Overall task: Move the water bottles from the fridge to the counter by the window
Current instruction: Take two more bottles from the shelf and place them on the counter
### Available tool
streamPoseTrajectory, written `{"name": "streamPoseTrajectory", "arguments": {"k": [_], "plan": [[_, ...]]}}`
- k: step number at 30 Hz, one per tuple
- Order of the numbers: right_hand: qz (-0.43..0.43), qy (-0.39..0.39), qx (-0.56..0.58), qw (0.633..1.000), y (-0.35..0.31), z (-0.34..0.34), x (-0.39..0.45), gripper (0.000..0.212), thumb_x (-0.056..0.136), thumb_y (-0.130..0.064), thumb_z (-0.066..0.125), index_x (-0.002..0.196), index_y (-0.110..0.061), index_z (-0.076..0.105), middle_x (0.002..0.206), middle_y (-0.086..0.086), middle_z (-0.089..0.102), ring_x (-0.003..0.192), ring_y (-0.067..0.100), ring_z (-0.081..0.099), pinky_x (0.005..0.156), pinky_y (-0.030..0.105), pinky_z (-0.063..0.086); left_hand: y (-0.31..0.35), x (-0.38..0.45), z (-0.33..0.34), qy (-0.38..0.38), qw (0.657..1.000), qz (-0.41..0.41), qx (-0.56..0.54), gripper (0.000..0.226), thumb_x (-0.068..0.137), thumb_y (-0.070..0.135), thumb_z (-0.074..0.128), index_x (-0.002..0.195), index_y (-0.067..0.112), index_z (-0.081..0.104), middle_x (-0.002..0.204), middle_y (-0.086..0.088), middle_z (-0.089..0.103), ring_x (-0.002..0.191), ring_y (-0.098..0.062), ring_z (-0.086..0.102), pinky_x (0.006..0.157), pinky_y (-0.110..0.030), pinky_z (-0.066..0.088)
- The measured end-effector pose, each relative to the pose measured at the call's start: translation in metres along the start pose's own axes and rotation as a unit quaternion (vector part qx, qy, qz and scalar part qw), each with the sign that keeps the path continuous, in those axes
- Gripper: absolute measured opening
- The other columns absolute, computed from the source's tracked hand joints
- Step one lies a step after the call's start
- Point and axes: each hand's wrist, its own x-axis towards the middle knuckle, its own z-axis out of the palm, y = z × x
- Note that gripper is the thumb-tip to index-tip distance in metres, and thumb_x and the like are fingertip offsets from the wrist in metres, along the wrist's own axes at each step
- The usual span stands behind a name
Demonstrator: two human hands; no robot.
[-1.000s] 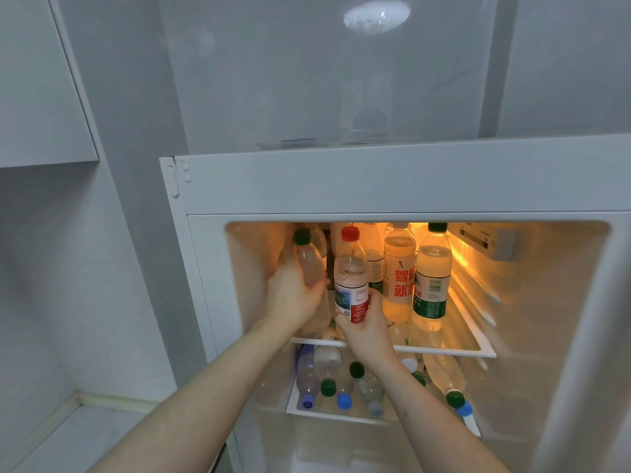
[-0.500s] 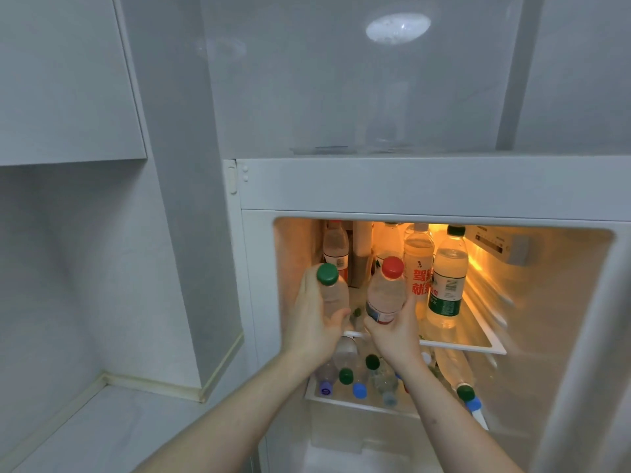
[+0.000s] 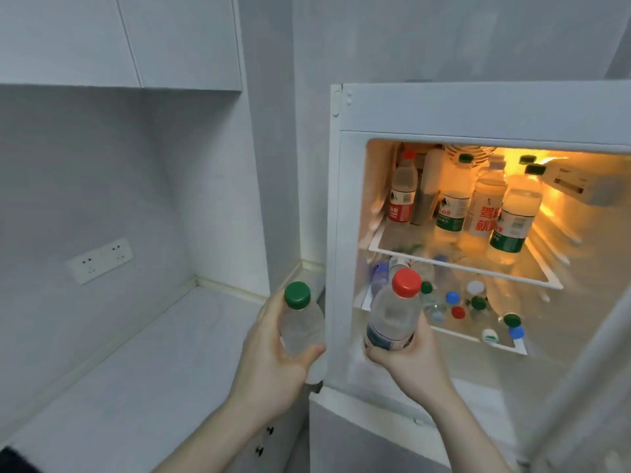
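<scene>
Two water bottles are shown held in front of the open fridge (image 3: pixel 341 233). The green-capped bottle (image 3: pixel 300 322) is gripped by the left hand (image 3: pixel 273 363), fingers and thumb curled round its lower body, just left of the fridge's front edge and above the counter (image 3: pixel 136 370). The red-capped bottle (image 3: pixel 392 315) is gripped low on its body by the right hand (image 3: pixel 409 363), in front of the fridge opening. Both bottles are upright or slightly tilted, caps uppermost.

Both bottles appear full and are judged moderately heavy for one hand. The thin clear plastic is expected to give under a squeeze, and a chilled wall may be wet and slippery, though no moisture can be made out. A hold round the middle of the body, where the label gives some friction, is judged safest; the caps are stiff but too small for a secure carry.

More bottles are seen standing on the upper shelf (image 3: pixel 461 264), and others lie with coloured caps outward in the lower compartment (image 3: pixel 444 332); their number cannot be counted because of blur and glare from the interior light.

No window is visible, so it cannot be told whether the counter at left is the one meant. The bottoms of both held bottles are hidden by the hands, and the fridge door is seen only as a blurred edge at lower right. A wall socket (image 3: pixel 99 261) is mounted above the counter.
</scene>
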Motion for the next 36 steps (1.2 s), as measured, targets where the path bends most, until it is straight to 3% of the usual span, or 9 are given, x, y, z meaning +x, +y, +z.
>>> {"name": "streamPoseTrajectory", "arguments": {"k": [2,6,9,14,17,23,27,31,36], "plan": [[0.013,-0.059,-0.011,0.998,-0.008,0.028,-0.039,0.061,0.066,0.006,0.084,0.107,-0.033,0.060,0.094,-0.004,0.074,0.088,0.019,0.073,0.075,0.041,0.060,-0.010,-0.045,-0.034,0.019,0.999,-0.029,0.022,0.071,0.074,0.014,0.088,0.129,0.042,0.054,0.124,0.021,0.063,0.118,-0.005,0.059,0.104,-0.043,0.050],[0.019,-0.158,-0.022,0.987,-0.014,0.076,-0.102,0.055,0.069,-0.004,0.086,0.106,-0.036,0.061,0.095,-0.006,0.074,0.088,0.019,0.072,0.075,0.034,0.059,-0.027,-0.118,-0.083,0.064,0.993,-0.082,0.060,0.066,0.074,0.012,0.086,0.123,0.044,0.055,0.119,0.019,0.064,0.112,-0.005,0.061,0.098,-0.041,0.052],[0.020,-0.224,-0.025,0.974,-0.015,0.110,-0.136,0.056,0.067,-0.007,0.086,0.109,-0.033,0.061,0.098,-0.004,0.074,0.092,0.024,0.071,0.080,0.045,0.060,-0.035,-0.163,-0.111,0.091,0.986,-0.120,0.076,0.067,0.074,0.011,0.087,0.124,0.041,0.055,0.119,0.018,0.064,0.112,-0.006,0.061,0.100,-0.039,0.052],[0.014,-0.353,-0.039,0.935,-0.023,0.168,-0.183,0.050,0.066,-0.005,0.084,0.106,-0.027,0.063,0.090,-0.004,0.073,0.081,0.019,0.068,0.070,0.032,0.056,-0.050,-0.245,-0.155,0.158,0.959,-0.203,0.120,0.065,0.074,0.018,0.088,0.124,0.041,0.053,0.118,0.020,0.065,0.109,-0.009,0.063,0.095,-0.043,0.054],[-0.013,-0.439,-0.032,0.898,-0.029,0.209,-0.193,0.050,0.066,-0.005,0.085,0.106,-0.026,0.063,0.091,-0.002,0.072,0.081,0.019,0.069,0.071,0.033,0.056,-0.053,-0.283,-0.177,0.222,0.931,-0.245,0.155,0.068,0.075,0.024,0.087,0.129,0.043,0.051,0.122,0.024,0.064,0.115,-0.006,0.062,0.099,-0.041,0.052],[-0.062,-0.575,-0.038,0.815,-0.038,0.275,-0.210,0.058,0.067,-0.005,0.089,0.112,-0.031,0.063,0.096,-0.009,0.075,0.088,0.011,0.071,0.076,0.019,0.057,-0.049,-0.338,-0.205,0.354,0.857,-0.319,0.194,0.073,0.074,0.021,0.088,0.130,0.047,0.049,0.124,0.025,0.061,0.118,-0.006,0.060,0.101,-0.043,0.051],[-0.086,-0.639,-0.020,0.764,-0.044,0.309,-0.229,0.061,0.065,-0.015,0.092,0.112,-0.039,0.061,0.102,-0.011,0.074,0.095,0.009,0.072,0.085,0.032,0.061,-0.041,-0.372,-0.214,0.415,0.814,-0.348,0.212,0.070,0.074,0.017,0.090,0.127,0.042,0.052,0.121,0.021,0.064,0.116,-0.007,0.061,0.100,-0.042,0.052],[-0.110,-0.699,0.000,0.707,-0.061,0.336,-0.261,0.068,0.067,-0.019,0.096,0.118,-0.047,0.059,0.112,-0.018,0.073,0.104,0.005,0.070,0.092,0.031,0.059,-0.023,-0.410,-0.220,0.476,0.768,-0.363,0.226,0.066,0.073,0.016,0.091,0.123,0.039,0.055,0.117,0.019,0.065,0.113,-0.006,0.062,0.100,-0.040,0.052],[-0.148,-0.752,0.016,0.643,-0.091,0.358,-0.319,0.066,0.068,-0.017,0.094,0.117,-0.047,0.060,0.108,-0.018,0.074,0.100,0.005,0.071,0.092,0.037,0.061,0.005,-0.467,-0.229,0.544,0.712,-0.373,0.242,0.069,0.073,0.016,0.091,0.125,0.042,0.054,0.121,0.021,0.064,0.116,-0.005,0.062,0.099,-0.039,0.053]]}}
